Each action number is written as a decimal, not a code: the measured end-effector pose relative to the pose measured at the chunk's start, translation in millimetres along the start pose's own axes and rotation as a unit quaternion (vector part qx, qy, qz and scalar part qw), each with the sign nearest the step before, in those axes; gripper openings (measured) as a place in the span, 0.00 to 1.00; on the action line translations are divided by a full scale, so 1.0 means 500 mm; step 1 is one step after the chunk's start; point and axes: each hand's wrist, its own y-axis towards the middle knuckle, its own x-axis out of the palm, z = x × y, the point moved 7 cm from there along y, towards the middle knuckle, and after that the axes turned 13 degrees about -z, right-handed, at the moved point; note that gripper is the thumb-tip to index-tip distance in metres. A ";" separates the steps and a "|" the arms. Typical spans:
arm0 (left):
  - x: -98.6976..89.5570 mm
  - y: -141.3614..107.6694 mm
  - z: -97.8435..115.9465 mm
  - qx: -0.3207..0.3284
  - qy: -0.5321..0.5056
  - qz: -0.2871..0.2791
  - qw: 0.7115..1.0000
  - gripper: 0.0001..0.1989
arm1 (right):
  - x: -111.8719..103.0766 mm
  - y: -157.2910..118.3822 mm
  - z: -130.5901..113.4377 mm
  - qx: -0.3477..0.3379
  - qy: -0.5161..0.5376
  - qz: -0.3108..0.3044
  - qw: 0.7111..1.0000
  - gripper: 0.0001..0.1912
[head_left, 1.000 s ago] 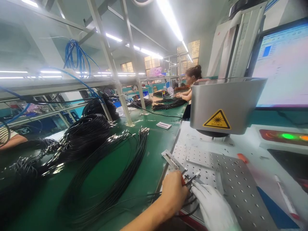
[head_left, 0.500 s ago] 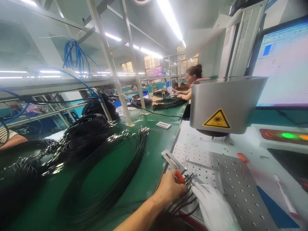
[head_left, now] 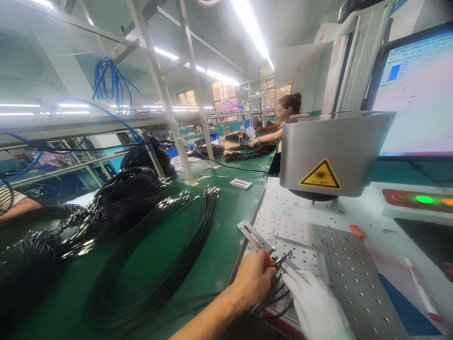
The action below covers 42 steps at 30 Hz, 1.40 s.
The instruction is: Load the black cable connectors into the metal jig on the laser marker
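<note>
My bare left hand (head_left: 253, 279) is closed around black cables (head_left: 274, 307) at the near edge of the perforated metal plate. An orange piece (head_left: 266, 259) shows at its thumb and forefinger; what it belongs to is hidden. Close beside it on the right, my right hand (head_left: 313, 295) wears a white glove, its fingertips drawn together at a small grey metal block (head_left: 292, 265). What those fingertips grip is covered. Metal cable ends (head_left: 282, 258) point up between the hands. Just beyond my left hand lies a slotted metal fixture (head_left: 253, 236).
A grey laser head (head_left: 329, 160) with a warning sign hangs over the perforated plate (head_left: 357, 278). Cable bundles (head_left: 191, 250) cover the green table (head_left: 226, 212) at left. A marker (head_left: 421, 288) and monitor (head_left: 417, 94) are right. A co-worker (head_left: 288, 108) sits beyond.
The cable ends between my hands have shifted slightly, and my left hand has edged a little right. Farther back, the co-worker's arm has stretched out toward the cable bundle.
</note>
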 end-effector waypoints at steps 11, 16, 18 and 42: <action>-0.001 -0.002 0.025 0.022 0.081 -0.055 0.995 0.02 | 0.006 0.000 0.002 0.015 -0.032 -0.012 0.999 0.17; -0.004 0.009 0.025 0.000 0.078 -0.058 0.995 0.06 | 0.012 0.002 -0.001 0.002 -0.058 -0.034 0.998 0.18; -0.003 0.013 0.022 -0.001 0.071 -0.063 0.995 0.06 | 0.012 0.004 -0.002 0.001 -0.066 -0.040 0.997 0.18; -0.029 -0.060 0.020 0.010 0.220 0.003 0.975 0.23 | 0.030 0.001 0.000 0.009 -0.086 -0.023 0.996 0.19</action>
